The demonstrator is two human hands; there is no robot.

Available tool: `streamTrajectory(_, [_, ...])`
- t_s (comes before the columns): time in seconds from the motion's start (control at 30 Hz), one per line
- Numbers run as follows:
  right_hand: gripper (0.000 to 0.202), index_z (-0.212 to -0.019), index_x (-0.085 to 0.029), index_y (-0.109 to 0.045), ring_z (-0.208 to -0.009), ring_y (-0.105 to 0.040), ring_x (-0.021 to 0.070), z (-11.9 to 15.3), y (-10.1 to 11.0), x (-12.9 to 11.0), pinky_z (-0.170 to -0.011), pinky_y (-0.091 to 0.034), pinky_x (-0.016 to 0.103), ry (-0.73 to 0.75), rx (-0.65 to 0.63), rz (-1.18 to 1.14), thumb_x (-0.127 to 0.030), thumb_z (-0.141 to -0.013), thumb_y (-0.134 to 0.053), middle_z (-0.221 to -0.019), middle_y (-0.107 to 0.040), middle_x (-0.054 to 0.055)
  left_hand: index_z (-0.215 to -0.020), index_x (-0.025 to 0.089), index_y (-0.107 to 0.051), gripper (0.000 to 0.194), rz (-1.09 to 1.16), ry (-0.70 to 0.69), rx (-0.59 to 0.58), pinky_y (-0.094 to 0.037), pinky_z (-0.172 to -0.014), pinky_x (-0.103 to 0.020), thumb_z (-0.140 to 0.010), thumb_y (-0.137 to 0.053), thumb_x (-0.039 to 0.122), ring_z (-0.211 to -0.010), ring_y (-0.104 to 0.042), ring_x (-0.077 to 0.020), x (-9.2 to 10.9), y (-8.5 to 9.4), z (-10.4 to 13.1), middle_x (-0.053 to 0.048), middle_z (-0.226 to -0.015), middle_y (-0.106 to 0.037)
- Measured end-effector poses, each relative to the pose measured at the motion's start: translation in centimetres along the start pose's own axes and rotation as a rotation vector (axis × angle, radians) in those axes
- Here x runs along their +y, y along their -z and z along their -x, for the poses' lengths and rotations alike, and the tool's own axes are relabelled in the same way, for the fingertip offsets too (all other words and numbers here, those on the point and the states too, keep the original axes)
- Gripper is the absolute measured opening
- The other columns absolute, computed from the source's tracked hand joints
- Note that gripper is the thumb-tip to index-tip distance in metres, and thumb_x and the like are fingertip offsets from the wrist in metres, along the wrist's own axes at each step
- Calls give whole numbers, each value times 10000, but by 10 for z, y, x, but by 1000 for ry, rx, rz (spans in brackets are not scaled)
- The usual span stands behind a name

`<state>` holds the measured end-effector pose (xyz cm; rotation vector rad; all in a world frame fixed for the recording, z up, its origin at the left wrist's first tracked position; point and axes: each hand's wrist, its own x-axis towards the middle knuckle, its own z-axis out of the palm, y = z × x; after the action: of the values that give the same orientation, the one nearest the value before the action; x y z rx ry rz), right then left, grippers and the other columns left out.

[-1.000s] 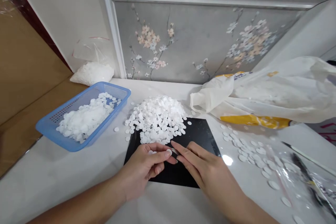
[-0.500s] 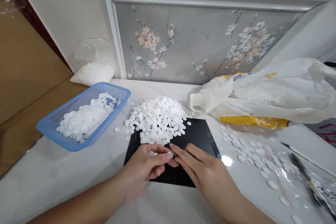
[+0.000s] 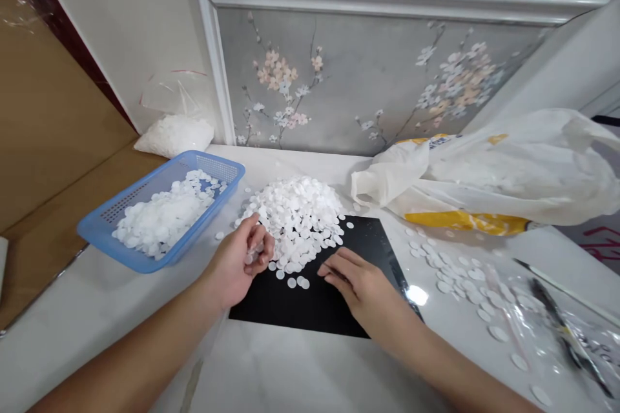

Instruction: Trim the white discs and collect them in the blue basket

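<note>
A heap of small white round discs (image 3: 300,213) covers the far part of a black mat (image 3: 295,306). My left hand (image 3: 242,261) is beside the heap's near left edge, its fingers curled round several white discs that show in the palm, the thumb pointing up and away. Over the mat, right of the heap, my right hand (image 3: 353,277) has its fingertips pressed together. What they pinch, if anything, is too small to make out. A few loose discs (image 3: 291,282) lie on the black surface between the two hands.
A blue basket (image 3: 92,232) with more discs stands at the left, a clear bag of white pieces (image 3: 174,135) behind it. At the right are a large white plastic bag (image 3: 484,174), scattered discs (image 3: 450,271), clear plastic bags and a black-handled tool (image 3: 557,316).
My left hand has moved left, away from my right hand, and turned upward with discs in its fingers. My right hand has stayed near its place. Loose discs now show between them.
</note>
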<state>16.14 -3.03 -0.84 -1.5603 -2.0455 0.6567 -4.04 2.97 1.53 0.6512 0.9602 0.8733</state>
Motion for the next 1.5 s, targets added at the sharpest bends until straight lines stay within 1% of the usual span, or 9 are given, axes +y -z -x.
streamTrajectory(0.1, [138,-812,-211,-576,-707,-598,138,-7,-8,-10,-639,-458,248,32,-60,-56,-96,-839,-504,-852,-608,10,-551,179,-398,419,-79,-10,-54,-122,-360,-187,-850,-510,450,-369,-237,-49,1,3,-1,77,-415,-284])
streamTrajectory(0.23, [123,-720,-200,-556,-666,-551,138,-15,-11,-13,-609,-425,256,29,-123,-48,-94,-779,-576,-788,-572,-6,-837,190,-548,228,-422,-6,-142,-121,-389,-196,-854,-499,412,-378,-217,-57,-2,4,4,95,-468,-321])
streamTrajectory(0.43, [83,-703,-198,-532,-536,-408,105,-16,1,-2,-496,-319,218,-114,-203,-215,-162,-772,-559,-586,-447,-64,-738,211,-611,111,-1142,-243,-163,-200,-484,-234,-785,-539,282,-459,-338,-108,-4,3,13,68,-486,-384])
streamTrajectory(0.6, [101,-729,-192,-566,-521,-441,102,-18,0,5,-514,-353,223,-200,-206,-361,-235,-816,-539,-585,-472,-61,-727,249,-654,133,-1397,-308,-131,-199,-509,-243,-763,-536,200,-446,-369,-131,-10,-4,19,54,-455,-416])
streamTrajectory(0.67, [110,-702,-190,-564,-532,-461,104,-18,-4,3,-518,-361,223,-197,-200,-376,-241,-797,-582,-602,-505,-54,-744,254,-654,135,-1427,-318,-124,-204,-509,-242,-787,-528,233,-452,-384,-135,-11,-6,19,49,-465,-441])
streamTrajectory(0.83, [104,-723,-191,-603,-658,-531,126,-18,-12,-6,-597,-389,232,-5,-123,-245,-95,-762,-599,-742,-592,-15,-762,238,-606,231,-1420,-322,-62,-214,-504,-235,-873,-415,303,-490,-419,-134,-8,-5,15,42,-534,-504])
streamTrajectory(1.17, [78,-710,-175,-613,-552,-442,99,-16,-5,-5,-499,-329,211,-148,-159,-404,-210,-777,-594,-606,-514,-48,-807,239,-684,199,-1267,-269,-145,-172,-473,-237,-818,-525,358,-450,-340,-122,-12,-8,20,65,-451,-378])
streamTrajectory(1.33, [106,-674,-182,-587,-585,-485,116,-13,-2,-14,-533,-373,226,-33,-47,-358,-191,-780,-576,-654,-553,-20,-685,208,-579,240,-1249,-311,-220,-202,-499,-231,-860,-458,319,-517,-368,-110,-15,-14,23,53,-535,-424])
streamTrajectory(1.5, [124,-697,-188,-574,-535,-416,101,-10,3,-21,-492,-352,218,-90,-12,-470,-250,-804,-584,-592,-473,-43,-643,195,-436,291,-860,-214,-281,-204,-482,-220,-876,-441,369,-496,-266,-86,-15,-17,24,68,-539,-301])
